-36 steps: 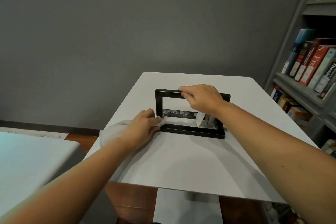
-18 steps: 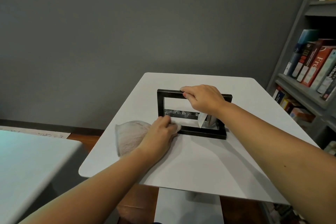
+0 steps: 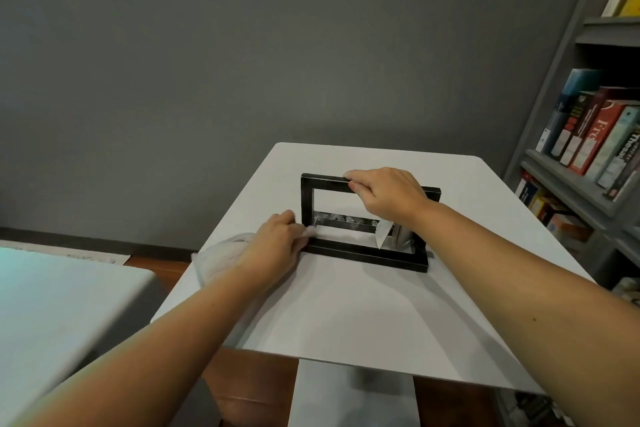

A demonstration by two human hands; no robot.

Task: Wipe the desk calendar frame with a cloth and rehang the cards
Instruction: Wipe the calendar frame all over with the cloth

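A black rectangular calendar frame [image 3: 367, 254] stands upright on the white table [image 3: 363, 315]. My right hand [image 3: 384, 194] grips its top bar from above. My left hand [image 3: 277, 246] holds a pale cloth [image 3: 218, 258] and presses it against the frame's lower left corner. The cloth trails back to the left over the table's edge. A white card [image 3: 382, 236] leans inside the frame at the lower right, partly hidden by my right wrist.
A grey bookshelf [image 3: 588, 180] with several books stands close on the right. A second pale tabletop [image 3: 52, 315] lies at the lower left, with a gap of wooden floor [image 3: 156, 262] between. A grey wall rises behind the table.
My left hand slid the cloth right along the frame's bottom bar, then back left to the lower left corner. My right hand kept its grip on the top bar.
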